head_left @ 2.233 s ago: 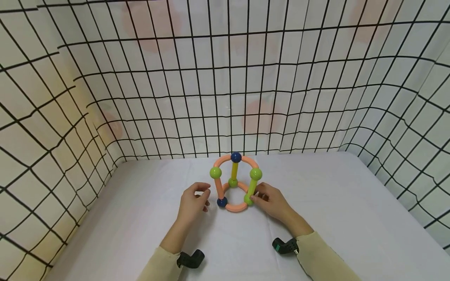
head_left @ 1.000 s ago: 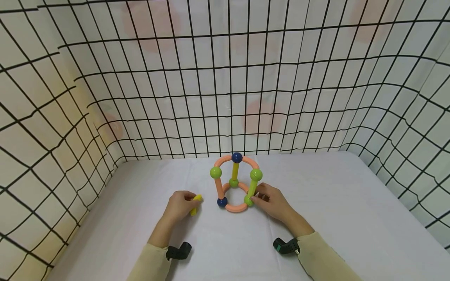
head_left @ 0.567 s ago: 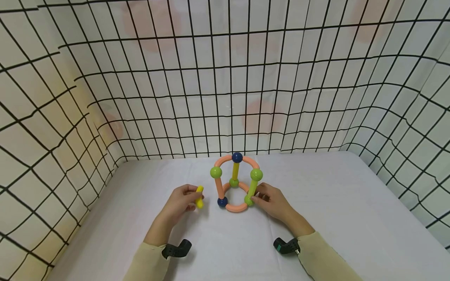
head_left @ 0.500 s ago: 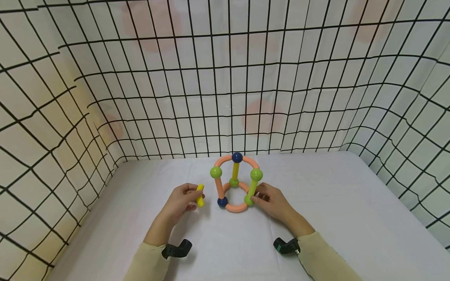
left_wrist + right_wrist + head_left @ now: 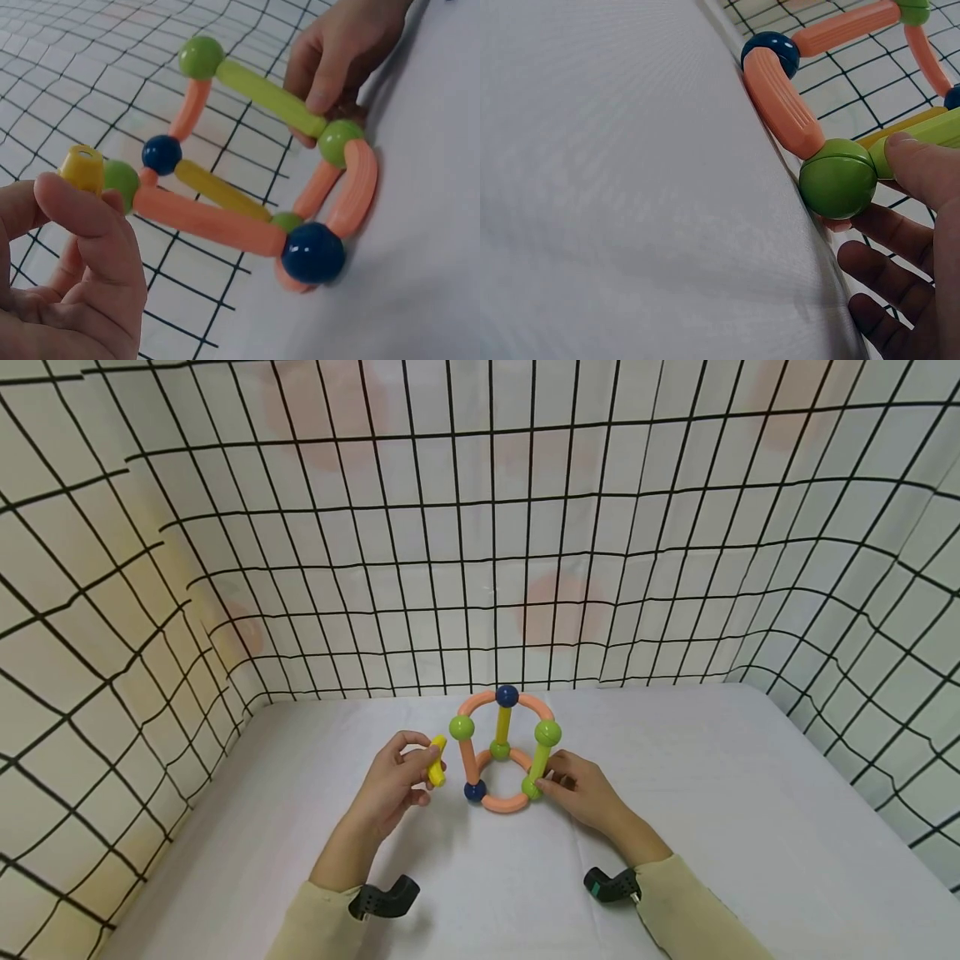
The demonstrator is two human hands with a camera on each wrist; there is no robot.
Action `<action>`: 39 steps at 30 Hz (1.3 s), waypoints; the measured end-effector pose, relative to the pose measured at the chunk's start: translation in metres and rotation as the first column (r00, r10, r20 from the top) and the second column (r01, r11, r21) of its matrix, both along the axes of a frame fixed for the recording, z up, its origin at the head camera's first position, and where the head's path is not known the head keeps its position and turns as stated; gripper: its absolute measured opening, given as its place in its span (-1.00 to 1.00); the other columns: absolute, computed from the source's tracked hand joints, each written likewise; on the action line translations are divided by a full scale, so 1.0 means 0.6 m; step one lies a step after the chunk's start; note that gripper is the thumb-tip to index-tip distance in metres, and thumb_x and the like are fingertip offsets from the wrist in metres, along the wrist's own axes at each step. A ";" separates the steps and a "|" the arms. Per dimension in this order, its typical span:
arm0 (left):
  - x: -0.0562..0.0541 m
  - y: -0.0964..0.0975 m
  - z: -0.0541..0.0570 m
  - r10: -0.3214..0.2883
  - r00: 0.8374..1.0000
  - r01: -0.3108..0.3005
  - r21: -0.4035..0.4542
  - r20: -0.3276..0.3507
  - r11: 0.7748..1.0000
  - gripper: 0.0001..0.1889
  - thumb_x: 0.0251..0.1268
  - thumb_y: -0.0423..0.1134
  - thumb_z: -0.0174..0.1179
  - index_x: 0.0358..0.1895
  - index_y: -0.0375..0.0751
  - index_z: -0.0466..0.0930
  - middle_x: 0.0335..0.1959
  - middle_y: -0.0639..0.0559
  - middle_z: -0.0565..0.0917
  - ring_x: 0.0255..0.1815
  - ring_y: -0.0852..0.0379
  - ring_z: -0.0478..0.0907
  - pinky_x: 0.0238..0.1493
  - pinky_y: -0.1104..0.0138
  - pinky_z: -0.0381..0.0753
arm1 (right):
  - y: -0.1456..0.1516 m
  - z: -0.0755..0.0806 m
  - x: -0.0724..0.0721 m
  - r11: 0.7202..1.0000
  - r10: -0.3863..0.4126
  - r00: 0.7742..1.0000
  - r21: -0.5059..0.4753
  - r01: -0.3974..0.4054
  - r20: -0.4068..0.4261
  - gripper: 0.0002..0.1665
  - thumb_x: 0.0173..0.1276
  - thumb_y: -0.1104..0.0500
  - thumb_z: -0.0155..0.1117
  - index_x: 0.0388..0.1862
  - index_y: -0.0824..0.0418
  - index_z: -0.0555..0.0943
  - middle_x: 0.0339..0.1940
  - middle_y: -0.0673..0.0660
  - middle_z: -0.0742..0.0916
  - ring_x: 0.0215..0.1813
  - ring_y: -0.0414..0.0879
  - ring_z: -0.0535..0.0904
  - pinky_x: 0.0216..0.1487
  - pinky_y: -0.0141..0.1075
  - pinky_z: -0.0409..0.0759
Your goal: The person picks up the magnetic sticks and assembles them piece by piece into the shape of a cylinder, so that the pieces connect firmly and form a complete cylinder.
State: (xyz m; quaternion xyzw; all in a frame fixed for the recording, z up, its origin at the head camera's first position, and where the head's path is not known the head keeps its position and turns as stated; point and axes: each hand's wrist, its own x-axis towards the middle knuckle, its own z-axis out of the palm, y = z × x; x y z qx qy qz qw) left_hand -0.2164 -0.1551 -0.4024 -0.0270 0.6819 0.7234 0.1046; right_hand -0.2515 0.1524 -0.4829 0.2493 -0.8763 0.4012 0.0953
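Note:
A frame of magnetic balls and rods stands on the white cloth. Its ring of orange curved rods [image 5: 504,805] lies at the bottom. Three uprights rise from it: orange [image 5: 468,762], yellow [image 5: 502,727] and light green [image 5: 538,761]. Two more curved rods meet at the navy top ball [image 5: 507,696], ending at green balls [image 5: 462,727]. My left hand [image 5: 386,785] pinches a loose yellow magnetic rod [image 5: 437,762], held just left of the frame, its end [image 5: 82,169] facing the left wrist camera. My right hand [image 5: 585,789] grips the light green upright's foot, by the lower green ball [image 5: 838,178].
White cloth [image 5: 510,893] covers the tabletop. Black-lined grid walls [image 5: 450,568] stand behind and at both sides. A black wrist camera [image 5: 386,897] sits on the left wrist, and another camera [image 5: 611,885] on the right.
My left hand, first without anything in it beside the frame, took up the yellow rod, then raised it and brought it right, closer to the frame. My right hand has kept its grip.

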 end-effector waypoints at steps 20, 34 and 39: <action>0.020 0.043 0.013 -0.032 0.999 0.031 0.097 0.010 0.995 -0.63 0.44 -0.19 0.20 0.17 -0.17 0.32 -0.30 0.00 0.66 -0.41 0.15 0.60 -0.40 0.33 0.71 | 0.000 0.001 0.000 1.000 0.013 0.999 -0.002 -0.013 -0.048 -0.86 0.32 0.16 0.38 -0.14 0.07 0.70 -0.26 -0.02 0.68 -0.32 -0.30 0.52 -0.29 -0.40 0.53; 0.027 0.067 0.011 0.041 0.999 -0.043 0.156 0.015 0.987 -0.59 0.43 -0.21 0.21 0.18 -0.20 0.26 -0.17 -0.04 0.65 -0.31 0.13 0.67 -0.28 0.25 0.75 | -0.002 0.001 0.003 1.000 -0.010 1.000 0.012 0.010 -0.023 -0.80 0.32 0.14 0.39 -0.08 0.08 0.72 -0.22 -0.02 0.69 -0.31 -0.28 0.51 -0.27 -0.39 0.54; 0.029 0.073 0.008 0.067 0.998 -0.069 0.168 0.019 0.983 -0.59 0.43 -0.19 0.21 0.17 -0.20 0.24 -0.16 -0.04 0.63 -0.29 0.12 0.68 -0.27 0.24 0.76 | -0.002 0.004 0.005 0.999 -0.021 1.000 0.030 0.021 0.015 -0.77 0.35 0.12 0.37 -0.03 0.07 0.70 -0.21 -0.03 0.67 -0.30 -0.26 0.51 -0.26 -0.39 0.54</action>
